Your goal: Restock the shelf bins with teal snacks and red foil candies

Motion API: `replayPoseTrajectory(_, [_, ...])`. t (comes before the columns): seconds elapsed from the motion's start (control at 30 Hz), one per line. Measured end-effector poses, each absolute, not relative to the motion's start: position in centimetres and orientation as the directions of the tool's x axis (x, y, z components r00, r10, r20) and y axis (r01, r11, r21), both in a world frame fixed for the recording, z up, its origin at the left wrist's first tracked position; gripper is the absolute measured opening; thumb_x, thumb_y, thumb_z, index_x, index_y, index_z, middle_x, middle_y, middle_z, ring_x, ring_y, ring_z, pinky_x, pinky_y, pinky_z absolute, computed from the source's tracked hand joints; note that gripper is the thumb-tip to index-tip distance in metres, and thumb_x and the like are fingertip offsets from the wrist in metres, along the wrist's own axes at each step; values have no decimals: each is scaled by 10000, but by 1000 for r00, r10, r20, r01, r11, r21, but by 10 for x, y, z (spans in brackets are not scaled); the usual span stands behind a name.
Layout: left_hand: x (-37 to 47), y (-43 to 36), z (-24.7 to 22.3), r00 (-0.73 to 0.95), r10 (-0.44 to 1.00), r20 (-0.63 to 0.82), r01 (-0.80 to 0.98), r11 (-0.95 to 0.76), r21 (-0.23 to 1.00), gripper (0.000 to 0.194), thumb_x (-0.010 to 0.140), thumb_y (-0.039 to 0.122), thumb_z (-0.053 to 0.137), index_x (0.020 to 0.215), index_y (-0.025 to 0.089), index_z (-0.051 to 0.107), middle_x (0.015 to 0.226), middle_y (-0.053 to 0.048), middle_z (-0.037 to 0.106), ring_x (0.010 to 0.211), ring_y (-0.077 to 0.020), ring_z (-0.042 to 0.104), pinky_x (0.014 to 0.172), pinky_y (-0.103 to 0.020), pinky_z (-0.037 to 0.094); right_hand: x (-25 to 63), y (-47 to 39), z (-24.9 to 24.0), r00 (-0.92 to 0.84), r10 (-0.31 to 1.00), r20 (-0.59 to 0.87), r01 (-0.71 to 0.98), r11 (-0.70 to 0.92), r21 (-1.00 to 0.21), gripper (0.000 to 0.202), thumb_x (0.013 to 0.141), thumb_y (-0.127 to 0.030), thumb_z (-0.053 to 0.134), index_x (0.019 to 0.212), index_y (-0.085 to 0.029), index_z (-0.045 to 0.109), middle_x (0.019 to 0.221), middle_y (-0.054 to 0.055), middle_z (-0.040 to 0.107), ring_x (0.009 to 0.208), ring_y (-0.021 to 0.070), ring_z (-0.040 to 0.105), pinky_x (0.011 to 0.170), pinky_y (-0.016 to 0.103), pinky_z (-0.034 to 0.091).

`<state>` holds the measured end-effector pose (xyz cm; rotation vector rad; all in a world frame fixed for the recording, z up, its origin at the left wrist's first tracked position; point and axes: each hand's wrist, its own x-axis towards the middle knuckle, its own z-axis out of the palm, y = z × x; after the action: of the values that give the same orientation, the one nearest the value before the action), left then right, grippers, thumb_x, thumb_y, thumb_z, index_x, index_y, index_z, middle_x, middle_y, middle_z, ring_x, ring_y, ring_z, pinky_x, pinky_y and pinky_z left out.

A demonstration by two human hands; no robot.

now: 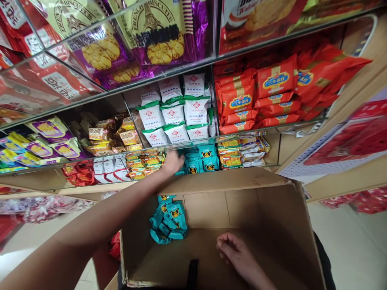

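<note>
Teal packs (208, 164) sit on the low shelf (273, 153), more in our box (248, 179). Likely light, slick, crumbly inside; we'd pinch wrapper ends gently. Left hand (173, 162) at shelf packs, fingertips hidden, can't tell grip; right hand (231, 247) loosely curled over box, can't tell if holding.

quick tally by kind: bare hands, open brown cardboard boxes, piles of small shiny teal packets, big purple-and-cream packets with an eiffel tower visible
Bare hands: 2 (left hand, right hand)
Open brown cardboard box: 1
Teal packet piles: 2 (shelf pile, box pile)
Purple-and-cream tower packets: 2 (left one, right one)
Total: 7
</note>
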<state>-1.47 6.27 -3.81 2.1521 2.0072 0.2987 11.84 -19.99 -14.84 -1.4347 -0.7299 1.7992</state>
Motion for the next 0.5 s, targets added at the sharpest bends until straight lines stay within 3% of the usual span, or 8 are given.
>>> replayPoseTrajectory(0.1, [-20,54,-34,253,967,17,959,-253,127,467,776,251,419,1207,78,376,1267,-152,387,1212,-232,329,998,-292,288,118,-199,-148,-130,814,-566,-172,-581,-796,180,718,-346,486,672,-172,475,596,-32,456,543,95,440,473,205,318])
replayPoseTrajectory(0.2, [-19,60,-34,373,926,-55,928,-374,-3,430,800,259,378,1194,88,394,1205,-154,455,1153,-239,403,966,-319,327,117,-199,-150,-133,815,-563,-170,-579,-798,173,707,-339,491,659,-174,470,604,-29,460,541,95,445,471,205,322])
replayPoseTrajectory(0.33, [-10,84,-37,314,936,-159,943,-327,-59,343,804,222,361,1050,65,541,1072,-202,555,1024,-312,503,871,-442,377,118,-199,-151,-120,808,-577,-167,-590,-790,168,700,-338,497,672,-174,475,622,-22,479,543,96,456,473,204,331])
replayPoseTrajectory(0.5, [-2,102,-42,255,944,-210,956,-279,-95,357,778,132,382,1089,87,553,1095,-208,556,1090,-332,449,907,-509,298,119,-199,-152,-116,807,-578,-173,-590,-789,169,697,-338,497,673,-173,475,627,-20,483,544,95,462,471,203,330])
